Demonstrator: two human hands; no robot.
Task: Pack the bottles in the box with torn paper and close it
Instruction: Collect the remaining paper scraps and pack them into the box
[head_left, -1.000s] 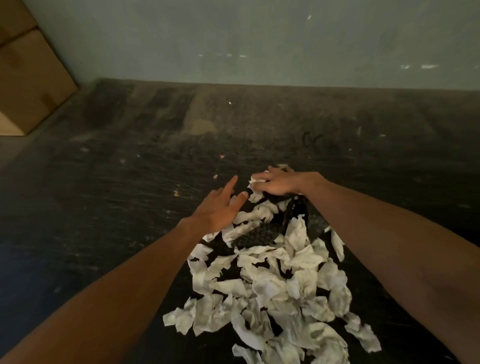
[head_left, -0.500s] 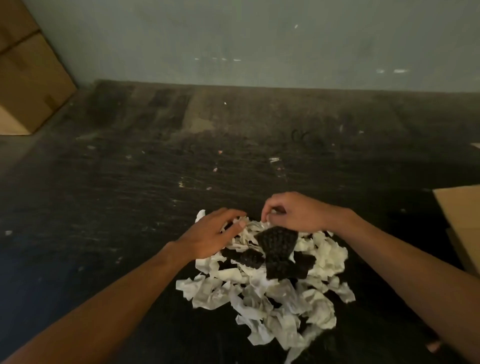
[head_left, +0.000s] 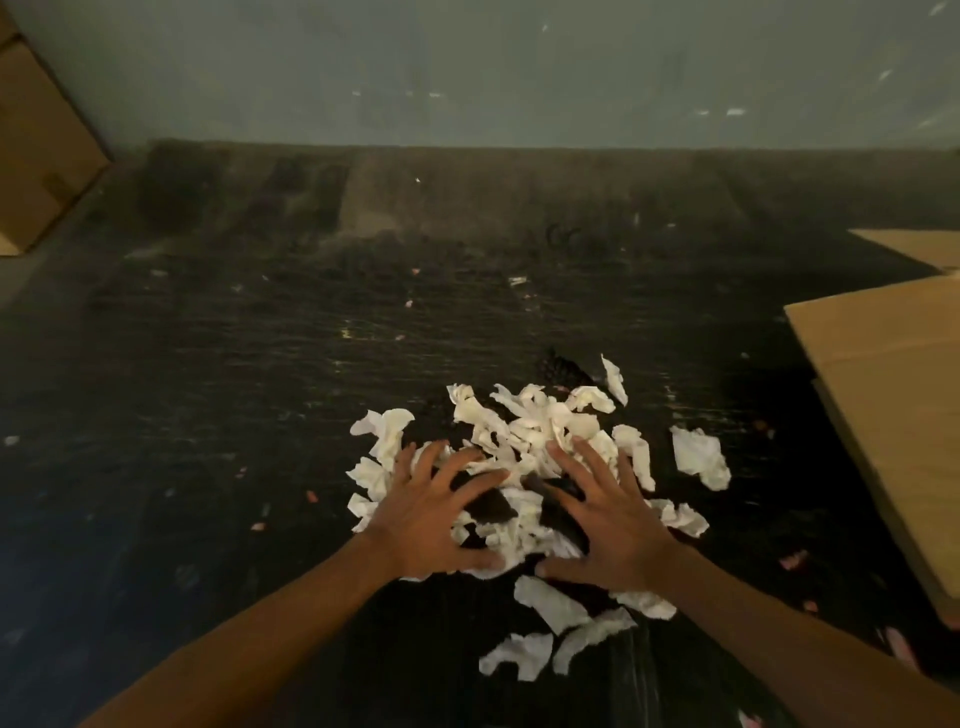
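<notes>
A heap of torn white paper (head_left: 530, 431) lies on the dark floor (head_left: 260, 389) in the middle of the view. My left hand (head_left: 434, 514) and my right hand (head_left: 608, 512) rest palm down on the near side of the heap, fingers spread wide. A dark textured piece (head_left: 491, 506) shows between the hands among the scraps. A brown cardboard box flap (head_left: 883, 395) enters from the right edge, apart from the heap. No bottles are in view.
Another cardboard box (head_left: 36, 156) stands at the far left against the pale wall (head_left: 493, 73). A few loose paper scraps (head_left: 550, 629) lie nearer to me. Small pink and white bits dot the floor.
Both hands have opened from pinching scraps to lying flat and spread on the heap. The view has shifted, bringing more of the right-hand box flap into sight.
</notes>
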